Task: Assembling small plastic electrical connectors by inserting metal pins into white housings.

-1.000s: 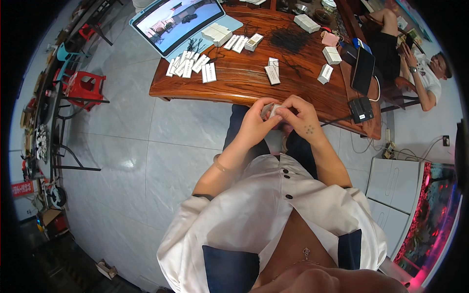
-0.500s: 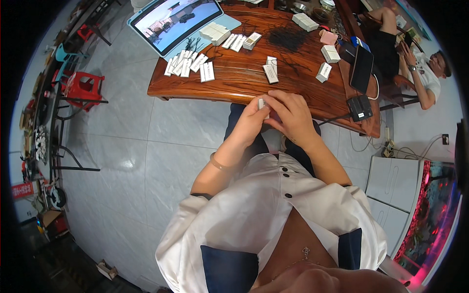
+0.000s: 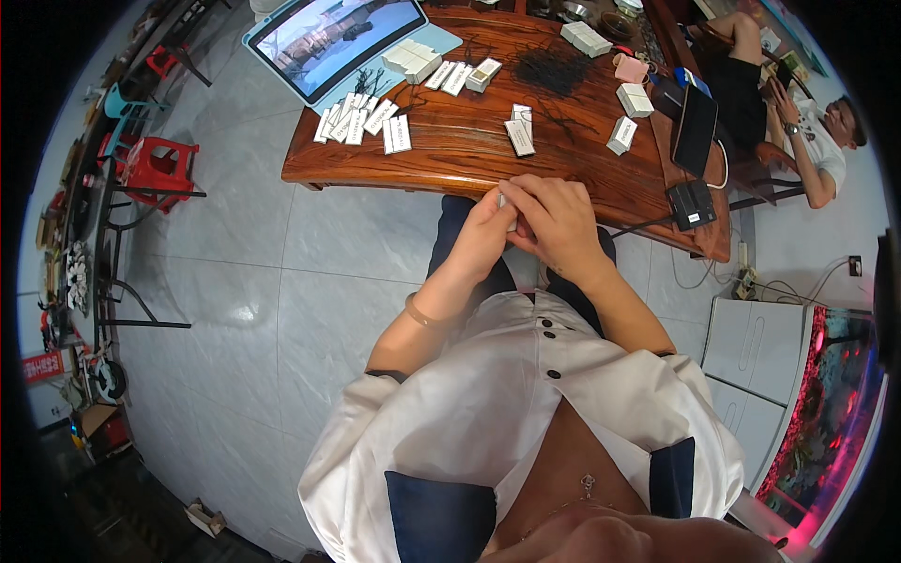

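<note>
A person's two bare hands meet above the lap, just beside the near edge of a wooden table (image 3: 441,155). Between them is a small white piece (image 3: 502,201), mostly hidden by fingers; its visible sliver runs roughly far to near, the far end leaning slightly left. The left hand (image 3: 483,232) pinches it between thumb and fingers. The right hand (image 3: 561,225) curls over its right side, fingers close together; whether they grip it cannot be told.

The table is glossy, reddish-brown and strongly grained, with a rounded near edge. Flat white rectangular cards (image 3: 397,134) lie at its left, two more overlap at the middle (image 3: 520,130), and squared white stacks (image 3: 620,136) stand to the right. Farther back is a tangled heap of thin black cords (image 3: 554,73). Polished wood separates the left and middle cards; smooth grey floor tiles (image 3: 225,291) stretch away left of the lap.
</note>
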The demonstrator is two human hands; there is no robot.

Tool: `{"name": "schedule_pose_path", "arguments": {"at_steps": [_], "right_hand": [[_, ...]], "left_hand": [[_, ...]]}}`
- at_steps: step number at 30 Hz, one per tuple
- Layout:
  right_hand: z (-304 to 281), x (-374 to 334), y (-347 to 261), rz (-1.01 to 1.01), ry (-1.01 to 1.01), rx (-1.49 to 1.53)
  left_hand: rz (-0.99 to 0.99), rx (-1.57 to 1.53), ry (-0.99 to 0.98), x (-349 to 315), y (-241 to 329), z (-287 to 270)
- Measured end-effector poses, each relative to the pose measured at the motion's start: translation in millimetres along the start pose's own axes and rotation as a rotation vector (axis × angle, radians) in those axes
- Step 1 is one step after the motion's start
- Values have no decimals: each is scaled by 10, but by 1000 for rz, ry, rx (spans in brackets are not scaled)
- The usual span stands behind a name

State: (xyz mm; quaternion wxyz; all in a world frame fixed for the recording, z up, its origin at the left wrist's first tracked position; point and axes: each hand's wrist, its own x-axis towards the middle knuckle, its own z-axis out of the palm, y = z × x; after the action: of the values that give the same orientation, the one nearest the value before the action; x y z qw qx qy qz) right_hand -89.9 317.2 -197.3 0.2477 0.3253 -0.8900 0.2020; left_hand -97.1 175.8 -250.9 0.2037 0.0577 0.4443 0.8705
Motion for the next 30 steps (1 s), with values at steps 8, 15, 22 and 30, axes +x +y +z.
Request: {"name": "schedule_pose_path", "arguments": {"at_steps": [8,15,22,30], "right_hand": [[-17,-26,26,-64,-46,-59],[19,-75,38,-55,-24,-3],[52,-95,39,26,34,-16],[57,-73,14,-5,53,-27]], "left_hand": [[-10,85,24,2,-28,-16],[-6,88,27,-31,-21,26],[45,204,35,-14,-36,-1],[93,217,61,-26,-68,-9]]}}
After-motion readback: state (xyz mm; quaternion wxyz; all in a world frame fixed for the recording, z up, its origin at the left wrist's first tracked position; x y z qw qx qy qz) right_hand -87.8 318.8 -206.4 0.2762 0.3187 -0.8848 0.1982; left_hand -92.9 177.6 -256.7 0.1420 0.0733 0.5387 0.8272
